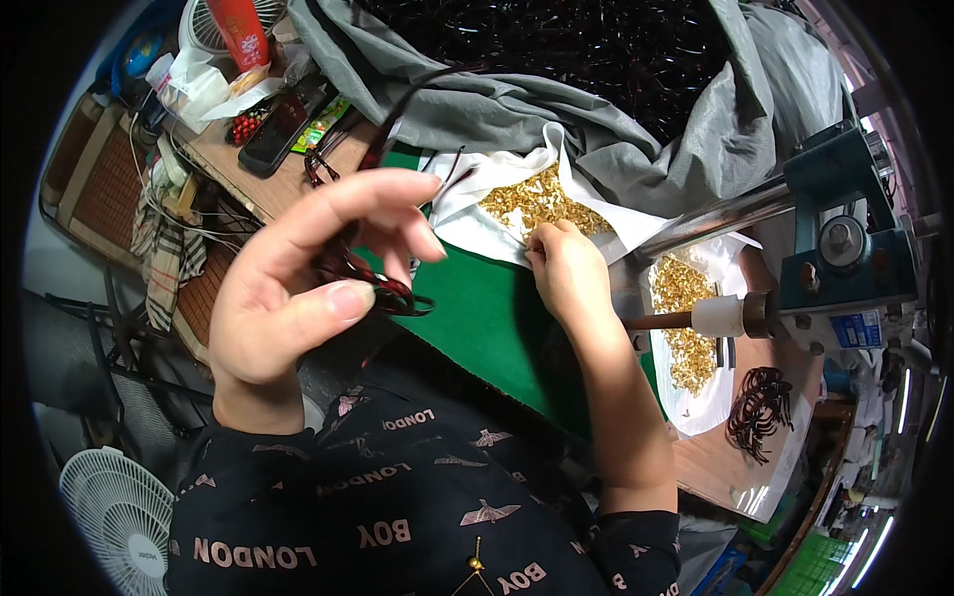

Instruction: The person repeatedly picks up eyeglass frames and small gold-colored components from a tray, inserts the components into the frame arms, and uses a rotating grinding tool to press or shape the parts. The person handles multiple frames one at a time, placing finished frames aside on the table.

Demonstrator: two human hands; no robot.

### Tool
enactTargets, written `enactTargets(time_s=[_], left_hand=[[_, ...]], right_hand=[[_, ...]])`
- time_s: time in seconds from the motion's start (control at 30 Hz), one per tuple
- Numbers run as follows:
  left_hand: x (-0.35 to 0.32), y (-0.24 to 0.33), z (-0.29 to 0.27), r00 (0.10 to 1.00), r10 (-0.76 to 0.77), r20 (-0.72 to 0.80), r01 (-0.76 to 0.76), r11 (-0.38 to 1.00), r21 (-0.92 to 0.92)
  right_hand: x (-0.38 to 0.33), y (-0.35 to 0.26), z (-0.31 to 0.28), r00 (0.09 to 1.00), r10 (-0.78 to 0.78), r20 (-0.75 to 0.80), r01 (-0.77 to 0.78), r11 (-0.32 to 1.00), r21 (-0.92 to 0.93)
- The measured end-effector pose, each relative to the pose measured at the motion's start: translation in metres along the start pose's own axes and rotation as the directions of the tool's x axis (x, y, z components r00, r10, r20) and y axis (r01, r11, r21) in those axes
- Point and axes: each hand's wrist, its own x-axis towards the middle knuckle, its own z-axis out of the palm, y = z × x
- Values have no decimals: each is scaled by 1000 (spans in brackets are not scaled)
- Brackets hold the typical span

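Observation:
My left hand (298, 288) is raised close to the camera and pinches a bunch of dark red-black cord loops (383, 288) between thumb and fingers; loose cord ends trail up toward the grey cloth. My right hand (566, 268) rests fingertips-down at the edge of a pile of small gold metal pieces (537, 199) lying on a white cloth (477, 223). Whether it grips a piece is hidden. Both hands are over a green mat (477, 318).
A grey cloth (556, 109) holds a big heap of dark cords (576, 40). A teal hand press (845, 238) with a wooden-handled lever stands at right, beside more gold pieces (686, 328) and finished cords (760, 407). A phone (283, 129), red cup (238, 30) and fan (119, 517) sit at left.

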Motion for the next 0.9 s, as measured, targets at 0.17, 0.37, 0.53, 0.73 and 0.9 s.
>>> enactTargets(time_s=[0.17, 0.37, 0.53, 0.73, 0.9], left_hand=[[7, -10, 22, 973, -194, 127, 186, 980, 70], [19, -48, 46, 970, -162, 179, 131, 976, 171], [25, -52, 65, 965, -98, 243, 47, 977, 207], [25, -57, 73, 962, -153, 225, 104, 970, 218], [24, -54, 77, 938, -223, 267, 166, 961, 220]], right_hand=[[-10, -10, -27, 989, 55, -141, -17, 967, 254], [-58, -62, -77, 880, -113, -462, 343, 824, 451], [-74, -56, -80, 882, -150, -447, 333, 870, 364], [-83, -54, -84, 917, -105, -385, 268, 877, 398], [-87, -49, -93, 936, -113, -333, 254, 872, 417]])
